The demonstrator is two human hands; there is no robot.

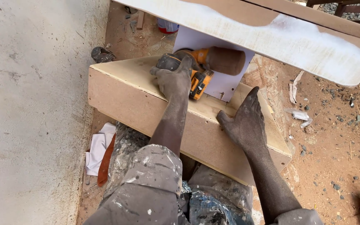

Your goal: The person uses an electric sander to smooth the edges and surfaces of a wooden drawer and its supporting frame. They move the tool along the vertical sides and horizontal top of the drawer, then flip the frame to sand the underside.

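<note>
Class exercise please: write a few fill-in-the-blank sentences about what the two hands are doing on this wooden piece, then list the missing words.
1. The left hand grips an orange power ____.
2. The right hand lies ____ on the board, fingers spread.
3. A white ____ lies on the ground beside the left leg.

Missing words: tool; flat; cloth

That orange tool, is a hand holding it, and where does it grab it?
Yes. The left hand grips the orange power tool around its dark back end, on the wooden board. The right hand holds nothing; it presses flat on the board.
</note>
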